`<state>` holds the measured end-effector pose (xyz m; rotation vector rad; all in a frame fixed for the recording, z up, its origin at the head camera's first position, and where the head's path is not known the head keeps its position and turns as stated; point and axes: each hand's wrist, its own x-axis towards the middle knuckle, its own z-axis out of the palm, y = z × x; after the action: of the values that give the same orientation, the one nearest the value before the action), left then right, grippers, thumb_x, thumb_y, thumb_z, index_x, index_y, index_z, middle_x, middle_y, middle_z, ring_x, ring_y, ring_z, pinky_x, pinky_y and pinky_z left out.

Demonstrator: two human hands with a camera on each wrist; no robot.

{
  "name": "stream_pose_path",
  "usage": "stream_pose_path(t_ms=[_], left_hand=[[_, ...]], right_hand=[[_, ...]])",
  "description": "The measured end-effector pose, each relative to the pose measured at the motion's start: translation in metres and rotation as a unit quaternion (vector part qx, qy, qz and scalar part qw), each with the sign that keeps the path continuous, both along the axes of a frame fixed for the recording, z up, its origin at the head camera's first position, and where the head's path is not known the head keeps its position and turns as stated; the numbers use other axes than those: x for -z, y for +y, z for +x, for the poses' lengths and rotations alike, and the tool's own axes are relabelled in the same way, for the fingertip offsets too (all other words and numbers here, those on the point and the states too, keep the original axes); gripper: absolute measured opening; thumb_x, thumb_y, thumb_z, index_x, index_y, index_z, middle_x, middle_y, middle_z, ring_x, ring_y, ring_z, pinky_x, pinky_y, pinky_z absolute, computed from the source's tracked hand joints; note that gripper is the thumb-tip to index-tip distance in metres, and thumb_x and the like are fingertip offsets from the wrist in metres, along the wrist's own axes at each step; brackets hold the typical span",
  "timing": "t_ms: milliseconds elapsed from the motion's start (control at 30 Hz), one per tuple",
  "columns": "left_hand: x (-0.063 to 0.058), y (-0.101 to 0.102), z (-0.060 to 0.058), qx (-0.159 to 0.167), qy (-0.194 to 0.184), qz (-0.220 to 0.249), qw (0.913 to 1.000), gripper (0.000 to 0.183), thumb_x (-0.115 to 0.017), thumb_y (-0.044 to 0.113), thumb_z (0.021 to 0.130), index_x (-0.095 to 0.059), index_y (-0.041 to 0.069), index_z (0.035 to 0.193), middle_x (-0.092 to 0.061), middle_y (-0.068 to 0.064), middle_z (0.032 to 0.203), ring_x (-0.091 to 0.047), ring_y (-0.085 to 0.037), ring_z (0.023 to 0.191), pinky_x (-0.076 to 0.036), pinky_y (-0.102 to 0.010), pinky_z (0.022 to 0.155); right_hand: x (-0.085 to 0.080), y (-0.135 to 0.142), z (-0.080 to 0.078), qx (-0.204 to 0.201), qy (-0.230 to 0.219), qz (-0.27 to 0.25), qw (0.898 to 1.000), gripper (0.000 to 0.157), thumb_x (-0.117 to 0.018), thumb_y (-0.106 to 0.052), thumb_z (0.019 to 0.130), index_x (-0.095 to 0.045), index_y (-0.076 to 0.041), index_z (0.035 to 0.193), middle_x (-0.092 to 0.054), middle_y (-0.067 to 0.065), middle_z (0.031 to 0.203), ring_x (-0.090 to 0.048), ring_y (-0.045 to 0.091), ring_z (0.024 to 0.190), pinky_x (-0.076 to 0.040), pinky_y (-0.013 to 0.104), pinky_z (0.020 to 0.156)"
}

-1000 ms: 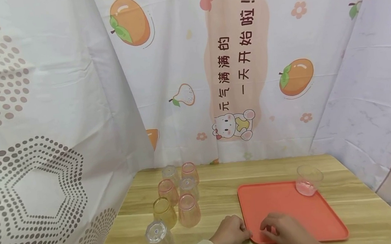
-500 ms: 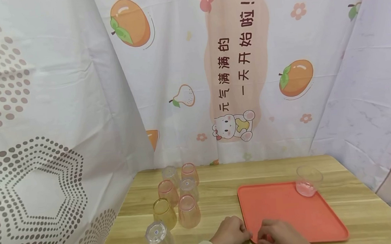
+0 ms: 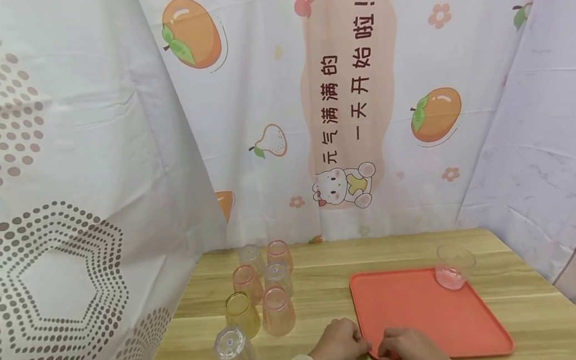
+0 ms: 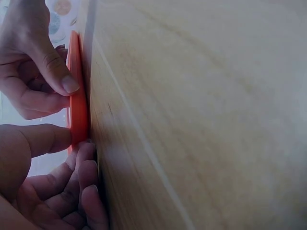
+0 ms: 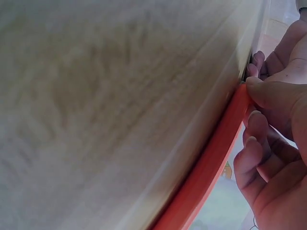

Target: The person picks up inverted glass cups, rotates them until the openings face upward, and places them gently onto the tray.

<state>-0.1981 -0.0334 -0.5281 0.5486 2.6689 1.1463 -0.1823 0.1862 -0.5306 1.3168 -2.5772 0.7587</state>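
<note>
A flat red tray [image 3: 438, 314] with a low raised rim lies on the wooden table. At its near left corner my left hand [image 3: 337, 344] pinches the rim; in the left wrist view the thumb is on one side of the tray edge [image 4: 79, 110] and the fingertips on the other. Just to the right, my right hand [image 3: 410, 350] grips the front rim near that same corner. Its thumb presses the outer face of the red edge [image 5: 211, 158] in the right wrist view, with the other fingers curled behind. A clear cup [image 3: 453, 269] stands upright at the tray's back right corner.
On the left of the table [image 3: 321, 289] stand several upside-down tumblers: a clear one [image 3: 235, 356] nearest, a yellow one [image 3: 243, 317], a pink one [image 3: 279, 314], and more pink and clear ones behind. Printed curtains [image 3: 281, 219] hang around the back and sides.
My right hand has come down and left from above the tray to its front rim near the corner, and its fingers have closed there. The left hand stays put.
</note>
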Motion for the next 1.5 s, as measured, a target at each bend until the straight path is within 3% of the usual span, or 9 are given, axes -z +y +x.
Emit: stream_pose_path(t_ms=[200, 467, 767, 900, 1000, 1167, 1267, 1400, 1500], left_hand=[[-0.004, -0.008, 0.001, 0.016, 0.026, -0.001, 0.9995, 0.034, -0.076, 0.019, 0.086, -0.06, 0.017, 0.057, -0.046, 0.016, 0.05, -0.038, -0.002, 0.046, -0.032, -0.02, 0.045], [-0.025, -0.034, -0.002, 0.035, 0.068, -0.018, 0.9969, 0.023, -0.074, 0.02, 0.092, -0.065, 0.019, 0.07, -0.054, 0.015, 0.064, -0.047, -0.001, 0.056, -0.042, -0.02, 0.053], [-0.051, -0.076, 0.004, 0.037, 0.12, -0.026, 0.9918, 0.021, -0.072, 0.022, 0.095, -0.066, 0.019, 0.075, -0.053, 0.017, 0.064, -0.045, 0.002, 0.056, -0.043, -0.018, 0.053], [-0.063, -0.095, 0.003, 0.055, 0.129, -0.011, 0.99, 0.018, -0.069, 0.021, 0.098, -0.068, 0.018, 0.079, -0.055, 0.018, 0.067, -0.047, 0.004, 0.057, -0.046, -0.018, 0.054], [-0.071, -0.11, 0.003, 0.077, 0.111, 0.007, 0.9908, 0.018, -0.067, 0.021, 0.1, -0.068, 0.019, 0.082, -0.056, 0.016, 0.07, -0.049, 0.003, 0.06, -0.047, -0.019, 0.056], [-0.085, -0.134, 0.005, 0.093, 0.145, 0.014, 0.985, 0.016, -0.068, 0.014, 0.099, -0.069, 0.018, 0.083, -0.059, 0.014, 0.074, -0.052, 0.002, 0.065, -0.05, -0.02, 0.06], [-0.091, -0.148, 0.004, 0.104, 0.161, 0.026, 0.9811, 0.014, -0.068, 0.008, 0.099, -0.066, 0.017, 0.088, -0.059, 0.012, 0.079, -0.052, 0.002, 0.068, -0.051, -0.021, 0.061], [-0.092, -0.166, 0.003, 0.116, 0.165, 0.026, 0.9791, 0.018, -0.067, 0.012, 0.101, -0.058, 0.019, 0.087, -0.056, 0.011, 0.08, -0.052, 0.001, 0.069, -0.051, -0.022, 0.061], [-0.093, -0.18, 0.004, 0.106, 0.164, 0.007, 0.9808, 0.02, -0.067, 0.018, 0.101, -0.057, 0.023, 0.084, -0.058, 0.014, 0.078, -0.054, 0.0, 0.068, -0.052, -0.023, 0.063]], right_hand=[[0.001, -0.002, 0.001, 0.003, -0.001, 0.01, 1.0, 0.008, -0.082, -0.022, 0.089, -0.074, -0.023, 0.089, -0.054, -0.022, 0.085, -0.047, -0.01, 0.071, -0.041, 0.014, 0.057], [0.001, -0.002, 0.003, 0.023, -0.022, 0.017, 0.999, 0.008, -0.082, -0.023, 0.089, -0.074, -0.023, 0.089, -0.052, -0.023, 0.086, -0.046, -0.01, 0.07, -0.042, 0.017, 0.057], [0.001, -0.001, 0.005, 0.019, -0.002, 0.016, 1.0, 0.009, -0.081, -0.021, 0.089, -0.073, -0.023, 0.088, -0.051, -0.023, 0.086, -0.044, -0.01, 0.07, -0.041, 0.016, 0.056], [-0.002, -0.001, 0.006, 0.026, 0.002, 0.011, 1.0, 0.01, -0.082, -0.016, 0.087, -0.073, -0.021, 0.088, -0.051, -0.024, 0.086, -0.045, -0.01, 0.071, -0.042, 0.017, 0.056], [-0.003, -0.001, 0.006, 0.028, 0.017, 0.008, 0.999, 0.012, -0.083, -0.015, 0.085, -0.073, -0.021, 0.087, -0.051, -0.024, 0.086, -0.045, -0.01, 0.071, -0.042, 0.017, 0.056], [-0.001, -0.001, 0.006, 0.03, 0.026, 0.008, 0.999, 0.013, -0.083, -0.016, 0.085, -0.072, -0.022, 0.087, -0.05, -0.024, 0.086, -0.044, -0.011, 0.07, -0.041, 0.016, 0.056], [-0.002, -0.001, 0.007, 0.036, 0.018, 0.015, 0.999, 0.013, -0.083, -0.017, 0.085, -0.072, -0.023, 0.087, -0.05, -0.024, 0.086, -0.043, -0.01, 0.07, -0.041, 0.017, 0.056], [-0.003, -0.001, 0.008, 0.042, 0.012, 0.018, 0.999, 0.013, -0.083, -0.017, 0.086, -0.072, -0.024, 0.087, -0.049, -0.024, 0.086, -0.042, -0.01, 0.069, -0.04, 0.018, 0.056], [-0.002, -0.002, 0.008, 0.039, 0.012, 0.014, 0.999, 0.013, -0.083, -0.016, 0.085, -0.072, -0.024, 0.086, -0.049, -0.025, 0.085, -0.042, -0.01, 0.069, -0.04, 0.017, 0.055]])
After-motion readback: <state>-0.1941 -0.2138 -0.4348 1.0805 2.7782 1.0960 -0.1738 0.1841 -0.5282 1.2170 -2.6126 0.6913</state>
